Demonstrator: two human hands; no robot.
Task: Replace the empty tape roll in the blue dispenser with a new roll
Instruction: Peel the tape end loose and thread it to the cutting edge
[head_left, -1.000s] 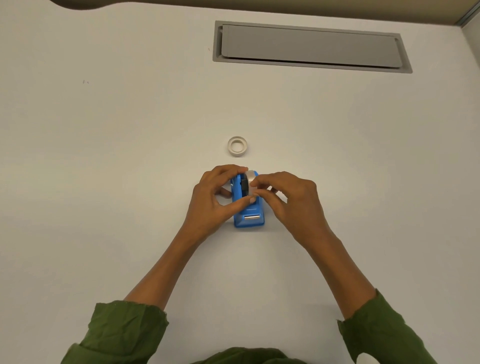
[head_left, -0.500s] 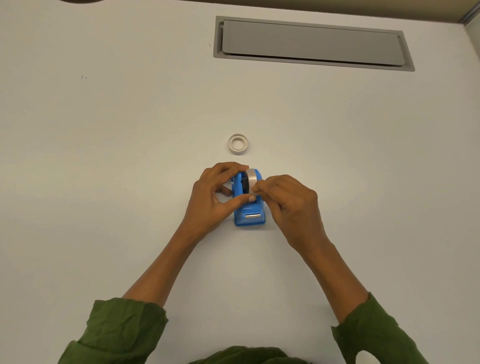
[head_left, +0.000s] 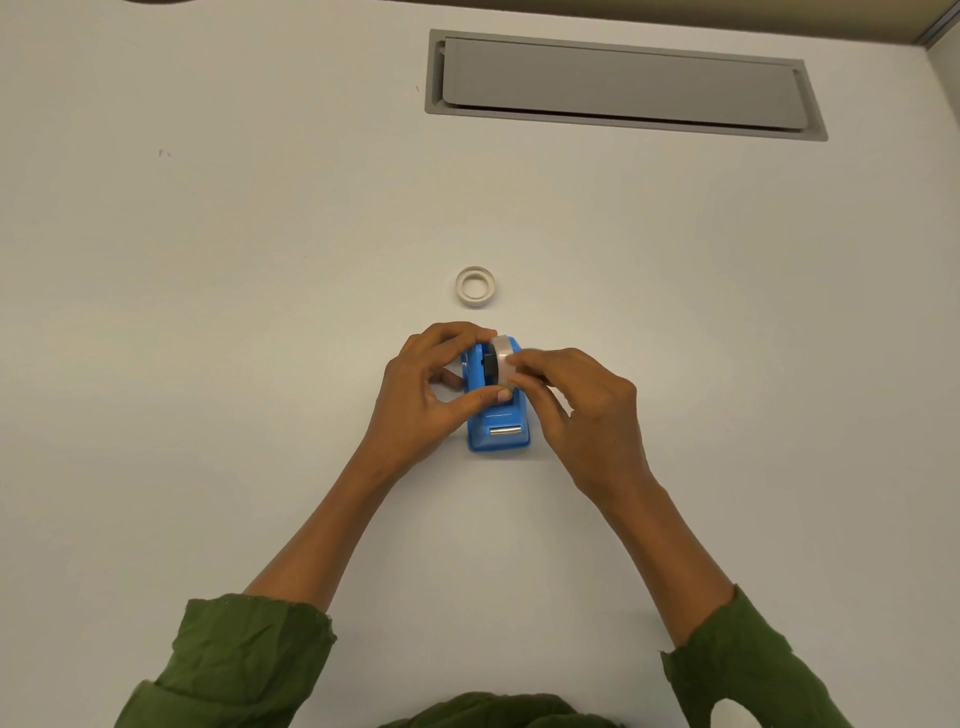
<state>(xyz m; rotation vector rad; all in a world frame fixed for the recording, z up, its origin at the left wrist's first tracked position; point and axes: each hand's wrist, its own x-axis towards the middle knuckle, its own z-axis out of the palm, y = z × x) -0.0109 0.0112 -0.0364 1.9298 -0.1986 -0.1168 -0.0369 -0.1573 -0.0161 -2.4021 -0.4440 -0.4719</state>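
Here the new roll (head_left: 503, 359) sits on edge in the blue dispenser (head_left: 497, 415), the left hand (head_left: 423, 397) pinching it front and back; the right hand (head_left: 579, 410) presses its right side, fingers closed.

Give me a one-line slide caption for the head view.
Both hands, left hand and right hand, seat a tape roll in the blue dispenser; empty core lies beyond.

The dispenser (head_left: 498, 431) is bright blue with a silvery metal cutter strip (head_left: 505, 430) at its near end. The tape roll (head_left: 503, 361) in it is pale, translucent white around a black hub (head_left: 489, 364). The empty ring (head_left: 475, 287) is off-white. The table (head_left: 208, 364) is plain pale grey, its hatch (head_left: 623, 85) darker grey. Both sleeves (head_left: 244, 665) are olive green.
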